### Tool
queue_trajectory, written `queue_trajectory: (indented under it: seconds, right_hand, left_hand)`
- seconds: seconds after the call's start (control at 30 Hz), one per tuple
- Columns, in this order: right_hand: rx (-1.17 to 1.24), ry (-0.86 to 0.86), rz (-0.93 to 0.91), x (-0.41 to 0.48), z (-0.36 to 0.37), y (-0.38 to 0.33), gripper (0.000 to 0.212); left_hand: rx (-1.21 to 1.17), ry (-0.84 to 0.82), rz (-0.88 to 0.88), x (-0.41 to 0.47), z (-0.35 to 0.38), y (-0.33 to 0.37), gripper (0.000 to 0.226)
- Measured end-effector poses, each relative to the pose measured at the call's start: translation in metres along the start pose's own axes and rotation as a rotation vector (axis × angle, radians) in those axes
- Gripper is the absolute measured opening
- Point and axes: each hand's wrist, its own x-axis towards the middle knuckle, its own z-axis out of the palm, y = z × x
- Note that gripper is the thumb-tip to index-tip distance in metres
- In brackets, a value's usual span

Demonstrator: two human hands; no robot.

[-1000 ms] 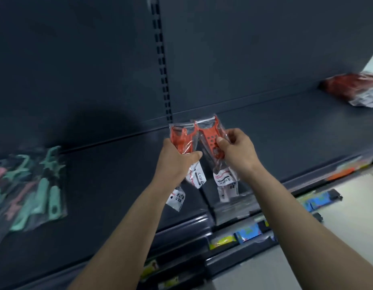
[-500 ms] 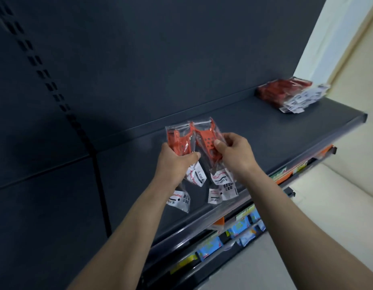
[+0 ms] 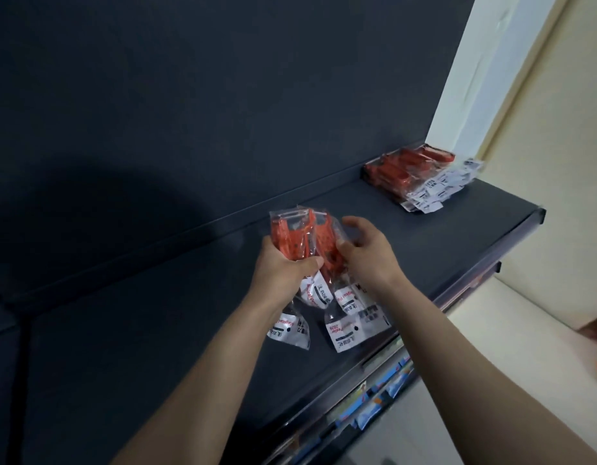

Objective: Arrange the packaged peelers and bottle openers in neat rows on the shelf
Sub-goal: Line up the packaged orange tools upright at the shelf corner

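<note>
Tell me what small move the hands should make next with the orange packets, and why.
Probably carry the orange packets to the right and lay them beside the red stack at the shelf end. The left hand grips them over the shelf, the right hand touches them, and like goods already lie there.

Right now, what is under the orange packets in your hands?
Bare dark shelf shows around the orange peeler packets that the left hand and right hand hold. The patch directly beneath is covered.
</note>
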Motion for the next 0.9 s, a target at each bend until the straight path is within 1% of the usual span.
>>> queue_trajectory:
  seconds: [0.03,0.07,0.2,0.27,0.4,0.5,0.6,0.63,0.73,0.83,0.9]
  right_hand:
    - [-0.021,-0.038,-0.011,0.008,-0.007,0.003,0.03]
    - [-0.028,-0.078,-0.024,0.017,-0.014,0.006,0.029]
    - [0.0,-0.228,-0.065,0.049,-0.048,0.016,0.016]
    - [0.003,-0.322,-0.066,0.064,-0.066,0.019,0.015]
    - [0.009,-0.432,-0.056,0.091,-0.094,0.023,0.034]
    - [-0.035,-0.452,-0.074,0.106,-0.105,0.025,0.035]
    - [-0.072,-0.433,-0.07,0.117,-0.109,0.027,0.043]
    - [-0.075,-0.428,-0.068,0.121,-0.109,0.027,0.042]
    - [-0.124,-0.392,-0.106,0.131,-0.111,0.024,0.036]
    - [-0.164,-0.363,-0.147,0.144,-0.114,0.015,0.035]
    - [-0.178,-0.357,-0.177,0.152,-0.119,0.009,0.033]
  left_hand:
    - [0.012,0.016,0.002,0.004,0.009,0.001,0.049]
    - [0.019,0.034,0.005,0.008,0.018,0.002,0.05]
    - [-0.007,0.131,0.015,0.022,0.062,0.009,0.055]
    - [-0.04,0.164,0.013,0.026,0.082,0.013,0.058]
    - [-0.057,0.281,0.005,0.033,0.112,0.019,0.057]
    - [-0.058,0.338,-0.006,0.04,0.127,0.019,0.056]
    - [-0.08,0.37,-0.017,0.049,0.133,0.019,0.056]
    - [-0.078,0.374,-0.02,0.052,0.133,0.019,0.056]
    - [-0.096,0.371,-0.027,0.063,0.134,0.021,0.053]
    - [-0.188,0.322,-0.026,0.079,0.134,0.026,0.038]
    - [-0.214,0.284,-0.014,0.091,0.135,0.032,0.035]
